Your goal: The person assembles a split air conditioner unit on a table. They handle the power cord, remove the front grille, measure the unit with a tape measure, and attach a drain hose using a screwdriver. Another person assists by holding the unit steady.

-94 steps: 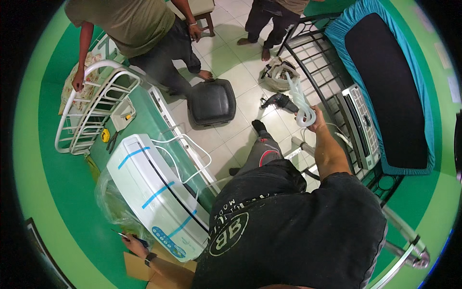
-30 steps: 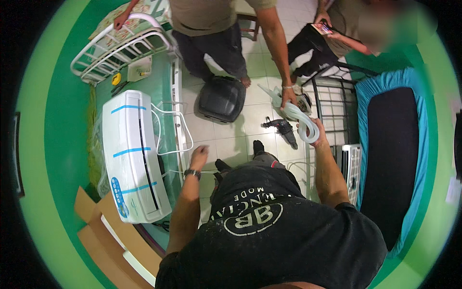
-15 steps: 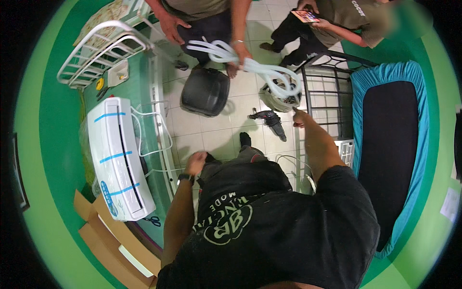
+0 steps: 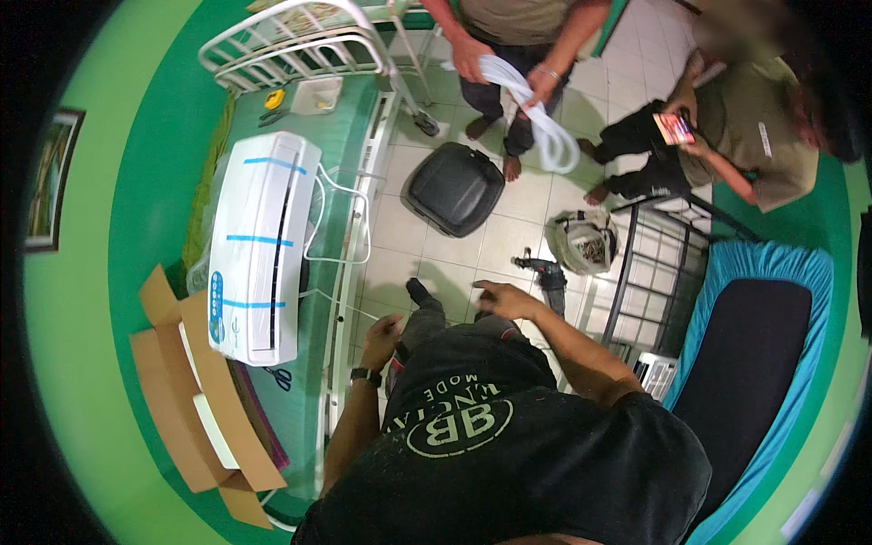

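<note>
My left hand [image 4: 382, 339], with a watch at its wrist, is beside my left thigh near the bed edge, fingers loosely bent and nothing seen in them. Over my right thigh, my right hand [image 4: 509, 301] has its index finger stretched out and holds nothing. A black power drill [image 4: 548, 280] lies on the tiles just beyond it. To the left, a white air conditioner indoor unit [image 4: 259, 259] with blue tape strips rests on the bed, its white cable [image 4: 341, 261] looping off the side. A person across from me holds a coil of white tubing [image 4: 549, 136] in both hands.
A black plastic case [image 4: 454, 189] and an open pale bag [image 4: 586, 243] stand on the floor. At right are a black metal frame [image 4: 654, 268] and a blue-edged mattress [image 4: 754, 391]. An open cardboard box [image 4: 195, 400] stands at left. Another person holds a phone [image 4: 673, 128].
My right hand has drawn back from near the bag to over my lap. The person across has pulled the tubing back toward themselves. My view has shifted, moving the scene within the picture.
</note>
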Demonstrator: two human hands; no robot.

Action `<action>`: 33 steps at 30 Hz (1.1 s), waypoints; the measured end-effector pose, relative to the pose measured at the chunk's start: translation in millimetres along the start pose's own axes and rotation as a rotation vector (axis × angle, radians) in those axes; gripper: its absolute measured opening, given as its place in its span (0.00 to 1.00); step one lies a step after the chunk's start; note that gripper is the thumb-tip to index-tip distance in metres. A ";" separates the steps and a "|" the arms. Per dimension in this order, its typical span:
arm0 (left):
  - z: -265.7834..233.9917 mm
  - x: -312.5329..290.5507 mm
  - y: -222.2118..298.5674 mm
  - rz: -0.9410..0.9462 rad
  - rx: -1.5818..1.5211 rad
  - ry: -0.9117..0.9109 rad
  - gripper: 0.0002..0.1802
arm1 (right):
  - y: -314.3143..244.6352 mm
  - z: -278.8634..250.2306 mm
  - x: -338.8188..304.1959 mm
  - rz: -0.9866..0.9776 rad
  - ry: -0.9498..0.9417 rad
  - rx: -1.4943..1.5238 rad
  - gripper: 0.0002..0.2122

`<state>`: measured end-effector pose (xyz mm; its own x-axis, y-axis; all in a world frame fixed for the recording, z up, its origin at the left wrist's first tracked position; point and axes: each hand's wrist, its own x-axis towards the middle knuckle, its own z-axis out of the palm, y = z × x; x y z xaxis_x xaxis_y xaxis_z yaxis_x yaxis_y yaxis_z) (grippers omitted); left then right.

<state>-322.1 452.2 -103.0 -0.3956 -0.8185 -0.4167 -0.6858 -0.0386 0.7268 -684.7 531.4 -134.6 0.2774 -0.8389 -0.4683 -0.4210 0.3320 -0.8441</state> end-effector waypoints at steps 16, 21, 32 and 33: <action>-79.0 105.9 -19.7 0.068 -0.071 -0.347 0.24 | -76.0 -24.6 97.4 -0.222 0.298 -0.256 0.31; -144.9 16.4 -81.0 -0.340 0.114 -0.905 0.27 | -24.9 -11.7 -20.6 0.311 -0.013 -0.414 0.23; -100.1 -89.7 -83.1 -0.678 -0.511 -0.542 0.27 | -34.5 -45.2 -41.0 0.416 -0.254 -0.447 0.13; -91.1 -93.2 -77.7 -0.693 -0.547 -0.511 0.27 | -33.9 -55.0 -40.7 0.411 -0.301 -0.494 0.14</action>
<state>-176.3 479.2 -70.9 -0.3190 -0.1791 -0.9307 -0.5403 -0.7724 0.3338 -729.2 530.6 -72.6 0.2084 -0.5083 -0.8356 -0.8656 0.3018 -0.3995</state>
